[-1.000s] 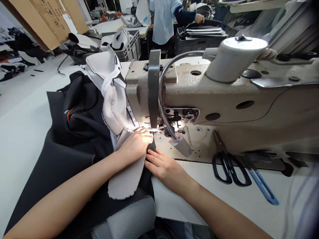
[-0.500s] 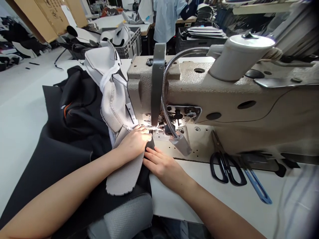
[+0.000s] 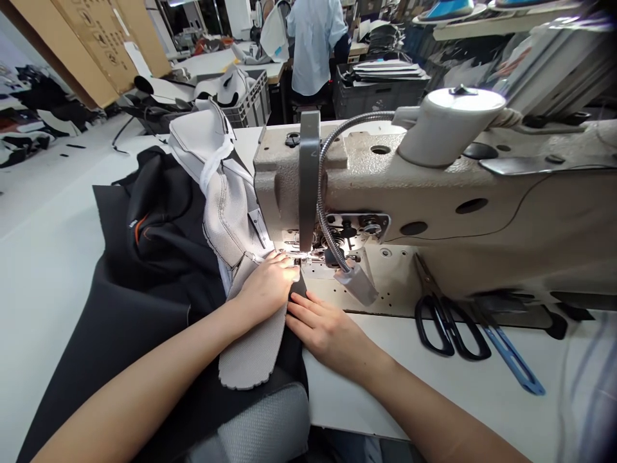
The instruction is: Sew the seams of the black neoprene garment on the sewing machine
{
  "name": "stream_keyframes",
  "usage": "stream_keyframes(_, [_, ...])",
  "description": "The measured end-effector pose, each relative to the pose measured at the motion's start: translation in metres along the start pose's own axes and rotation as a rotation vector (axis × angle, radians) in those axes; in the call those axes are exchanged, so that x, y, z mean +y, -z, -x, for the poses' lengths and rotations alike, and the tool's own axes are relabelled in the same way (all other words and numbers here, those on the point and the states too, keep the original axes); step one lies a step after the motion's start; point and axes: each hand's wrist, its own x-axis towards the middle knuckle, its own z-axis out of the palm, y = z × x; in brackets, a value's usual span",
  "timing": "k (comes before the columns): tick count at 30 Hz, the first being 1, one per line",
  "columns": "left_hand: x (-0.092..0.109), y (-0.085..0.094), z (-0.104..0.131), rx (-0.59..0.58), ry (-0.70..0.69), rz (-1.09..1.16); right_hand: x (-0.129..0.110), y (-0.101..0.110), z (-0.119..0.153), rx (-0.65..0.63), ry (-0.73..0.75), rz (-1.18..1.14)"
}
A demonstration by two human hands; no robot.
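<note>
My left hand (image 3: 270, 283) lies on a light grey mesh fabric piece (image 3: 253, 360), its fingers stretched toward the needle area of a sewing machine (image 3: 359, 173). Beneath the mesh is a large black fabric (image 3: 144, 289), bunched up on the left with a small orange detail. My right hand (image 3: 324, 325) rests flat at the black fabric's right edge, fingers extended and pointing left, close below the machine bed. A padded grey section (image 3: 224, 212) with white trim continues from the mesh up behind my left hand. The left fingertips hide where the fabric meets the presser foot.
Black-handled scissors (image 3: 450, 328) and a blue-handled tool (image 3: 515, 360) lie right of the machine's lamp (image 3: 357, 283) on the white table (image 3: 347, 392). A grey crate (image 3: 253, 99), a cardboard box (image 3: 91, 45) and a person in a light blue shirt (image 3: 315, 45) are behind.
The camera view has tilted up slightly, so the whole scene sits lower and a little to the right. Both hands keep about the same places on the fabric.
</note>
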Motion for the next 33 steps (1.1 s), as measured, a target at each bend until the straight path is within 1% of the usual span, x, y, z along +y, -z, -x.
stream_keyframes(4, [0.000, 0.000, -0.001, -0.008, -0.010, -0.008, 0.000, -0.001, -0.001, 0.004, -0.005, -0.002])
stream_keyframes(7, [0.001, 0.001, -0.002, -0.038, 0.001, -0.030, -0.001, 0.002, -0.001, 0.001, -0.019, -0.023])
stream_keyframes(11, [0.002, 0.001, 0.000, -0.036, -0.006, -0.042, 0.001, 0.009, 0.002, -0.047, -0.052, -0.189])
stream_keyframes(13, [0.001, 0.000, 0.001, -0.008, -0.013, -0.040, 0.003, 0.012, 0.005, -0.038, -0.116, -0.320])
stream_keyframes(15, [0.000, -0.002, 0.003, 0.012, -0.027, -0.041, 0.006, 0.012, 0.007, 0.027, -0.283, -0.454])
stream_keyframes(19, [0.000, -0.004, 0.004, 0.022, -0.041, -0.061, 0.019, 0.007, 0.006, 0.232, -0.829, -0.726])
stream_keyframes(20, [0.000, -0.004, 0.004, 0.021, -0.041, -0.066, 0.023, 0.005, 0.005, 0.280, -0.934, -0.817])
stream_keyframes(21, [0.000, -0.004, 0.004, 0.020, -0.041, -0.072, 0.027, 0.004, 0.004, 0.323, -1.001, -0.910])
stream_keyframes(22, [0.000, -0.003, 0.004, 0.020, -0.042, -0.077, 0.031, 0.004, 0.003, 0.358, -1.034, -0.991])
stream_keyframes(24, [0.000, -0.003, 0.004, 0.018, -0.046, -0.082, 0.037, 0.006, 0.002, 0.405, -1.019, -1.089])
stream_keyframes(27, [0.001, -0.002, 0.005, 0.007, -0.041, -0.079, 0.040, 0.012, -0.002, 0.433, -0.988, -1.110])
stream_keyframes(30, [0.000, -0.002, 0.005, 0.007, -0.046, -0.080, 0.039, 0.015, -0.006, 0.426, -1.017, -1.125])
stream_keyframes(33, [0.000, -0.002, 0.004, 0.017, -0.066, -0.094, 0.038, 0.012, -0.007, 0.399, -1.053, -1.143])
